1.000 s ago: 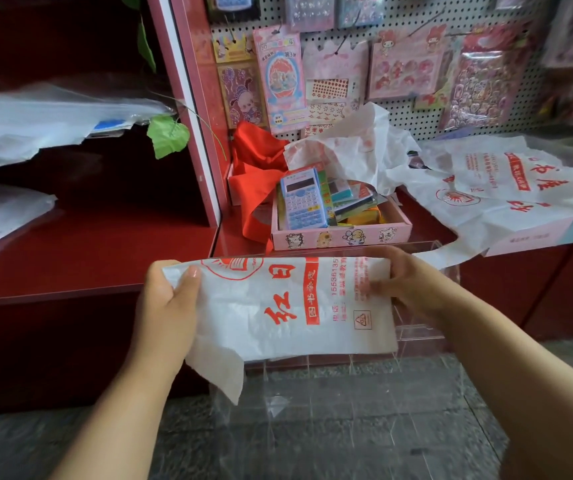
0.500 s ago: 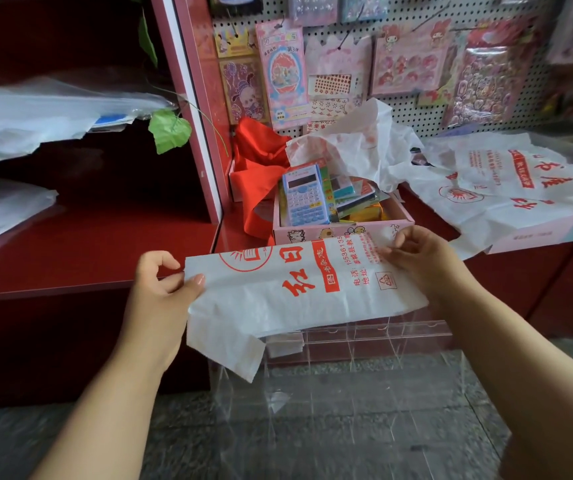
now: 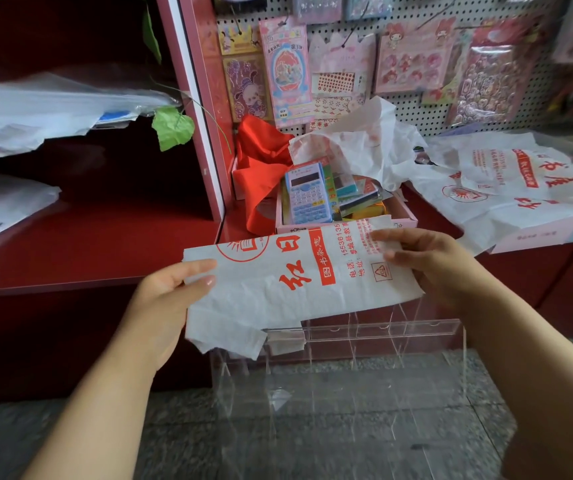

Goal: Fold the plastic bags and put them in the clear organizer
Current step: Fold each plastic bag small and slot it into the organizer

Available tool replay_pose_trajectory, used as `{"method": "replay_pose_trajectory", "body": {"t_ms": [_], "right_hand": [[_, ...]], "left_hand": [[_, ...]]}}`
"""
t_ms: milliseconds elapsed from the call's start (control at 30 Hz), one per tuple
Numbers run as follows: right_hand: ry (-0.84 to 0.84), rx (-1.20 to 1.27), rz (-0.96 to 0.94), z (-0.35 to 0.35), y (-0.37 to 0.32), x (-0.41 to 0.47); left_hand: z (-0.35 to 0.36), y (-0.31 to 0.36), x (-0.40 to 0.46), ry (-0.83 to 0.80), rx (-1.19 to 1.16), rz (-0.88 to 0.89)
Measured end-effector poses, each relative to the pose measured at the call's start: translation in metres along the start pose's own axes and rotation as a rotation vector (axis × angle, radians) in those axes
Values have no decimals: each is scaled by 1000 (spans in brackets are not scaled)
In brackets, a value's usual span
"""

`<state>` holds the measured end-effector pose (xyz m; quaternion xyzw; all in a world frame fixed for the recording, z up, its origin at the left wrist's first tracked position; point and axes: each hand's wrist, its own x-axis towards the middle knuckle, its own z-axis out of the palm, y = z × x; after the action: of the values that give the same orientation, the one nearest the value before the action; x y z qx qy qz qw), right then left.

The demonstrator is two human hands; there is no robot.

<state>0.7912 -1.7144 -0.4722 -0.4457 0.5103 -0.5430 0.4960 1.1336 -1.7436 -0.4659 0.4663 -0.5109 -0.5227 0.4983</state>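
Note:
A folded white plastic bag [image 3: 292, 282] with red print is stretched between both hands in front of me. My left hand [image 3: 164, 299] pinches its left end with thumb on top. My right hand [image 3: 427, 261] holds its right end, fingers curled over the upper edge. Just below the bag stands the clear organizer [image 3: 364, 334], a transparent box with several dividers, standing on the floor against the red counter. More white bags with red print [image 3: 496, 188] lie spread on the counter at the right, and a crumpled one [image 3: 364, 143] sits behind the pink box.
A pink box [image 3: 406, 220] with a blue calculator [image 3: 307, 194] and stationery sits on the red counter, beside a red cloth [image 3: 261, 171]. A pegboard with sticker packs [image 3: 413, 60] rises behind. Red shelves at the left [image 3: 88, 237] hold plastic sheets. Grey stone floor [image 3: 312, 427] below.
Both hands have lifted the folded bag up and away from me, from over the organizer's opening to level with the pink box, tilting its right end higher.

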Motion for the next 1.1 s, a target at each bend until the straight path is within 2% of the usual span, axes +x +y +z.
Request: {"method": "replay_pose_trajectory", "body": {"t_ms": [100, 333, 500, 767, 833, 1000, 1100], "right_hand": [[-39, -121, -8, 0, 3, 1], [17, -57, -61, 2, 6, 4], [-7, -57, -53, 4, 6, 1], [22, -213, -128, 4, 1, -3], [56, -304, -156, 4, 1, -4], [126, -738, -251, 7, -3, -6], [163, -817, -317, 10, -6, -8]], "left_hand": [[-1, -3, 1, -13, 99, 29], [-4, -4, 0, -26, 193, 30], [-12, -4, 1, -48, 303, 69], [-17, 5, 0, 8, 496, 196], [-21, 4, 1, 3, 512, 206], [-17, 2, 1, 30, 622, 275], [-17, -1, 0, 51, 702, 331]]}}
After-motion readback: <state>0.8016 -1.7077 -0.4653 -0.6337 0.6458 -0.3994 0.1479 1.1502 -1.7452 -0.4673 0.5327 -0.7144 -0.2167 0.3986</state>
